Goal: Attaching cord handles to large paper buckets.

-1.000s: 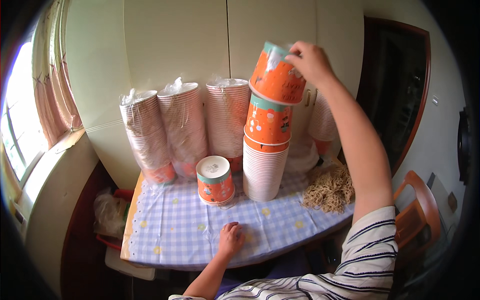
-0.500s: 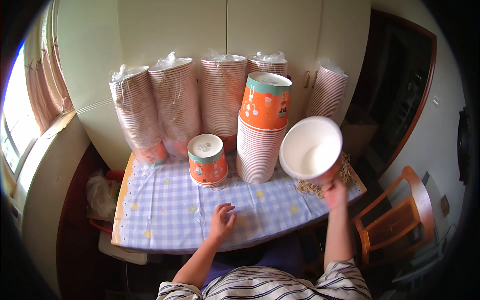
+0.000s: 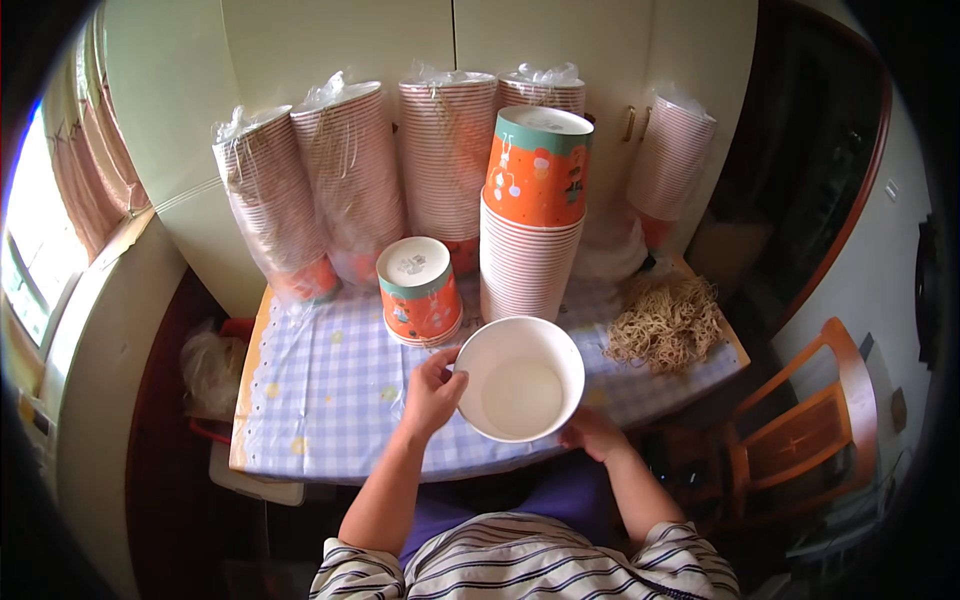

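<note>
A large white-lined paper bucket (image 3: 522, 385) is held in front of me, its open mouth tipped toward me. My left hand (image 3: 434, 392) grips its left rim between thumb and fingers. At the lower right of the bucket, my right hand (image 3: 594, 436) supports its wall, with the fingertips partly hidden behind it. Just beyond stands a tall stack of upside-down paper buckets (image 3: 532, 250), the top one orange and green with small white figures. Left of that stack, a short upside-down stack of the same paper buckets (image 3: 420, 300) rests on the checked tablecloth (image 3: 330, 410).
Several tall plastic-wrapped bucket stacks (image 3: 350, 180) lean along the cupboard (image 3: 340, 40) at the back, another wrapped stack (image 3: 672, 160) farther right. A heap of tan rubber bands (image 3: 665, 325) lies at the table's right end. A wooden chair (image 3: 805, 435) stands to the right.
The bucket has come from the right, above the rubber bands, to the middle in front of me. My left hand has risen from the table and taken its rim.
</note>
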A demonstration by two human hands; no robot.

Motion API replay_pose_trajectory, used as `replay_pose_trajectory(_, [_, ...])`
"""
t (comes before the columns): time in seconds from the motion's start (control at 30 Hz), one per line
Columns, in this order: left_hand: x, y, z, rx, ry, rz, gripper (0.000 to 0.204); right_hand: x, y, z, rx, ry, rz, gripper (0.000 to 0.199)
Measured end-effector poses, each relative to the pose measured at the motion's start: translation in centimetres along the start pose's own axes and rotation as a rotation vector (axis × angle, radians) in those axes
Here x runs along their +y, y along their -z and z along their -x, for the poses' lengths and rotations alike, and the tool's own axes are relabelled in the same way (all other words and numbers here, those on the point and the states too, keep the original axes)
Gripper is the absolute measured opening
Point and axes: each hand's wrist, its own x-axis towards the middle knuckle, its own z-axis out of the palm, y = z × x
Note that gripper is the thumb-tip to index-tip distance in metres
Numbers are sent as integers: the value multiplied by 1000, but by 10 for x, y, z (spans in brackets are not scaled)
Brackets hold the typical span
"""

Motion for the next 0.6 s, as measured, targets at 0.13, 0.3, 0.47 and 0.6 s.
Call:
replay_pose_trajectory(0.13, [23, 13, -17, -227, -1, -227, 29, -51, 7, -5, 164, 349, 212, 31])
replay_pose_trajectory(0.3, [22, 9, -35, -364, 9, -314, 27, -121, -48, 3, -77, 548, 574, 37])
replay_pose_trajectory(0.47, [13, 10, -35, -156, -22, -102, 29, -115, -59, -8, 8, 558, 721, 29])
replay_pose_trajectory(0.6, [9, 28, -19, -172, 45, -126, 32, -119, -68, 10, 141, 480, 734, 30])
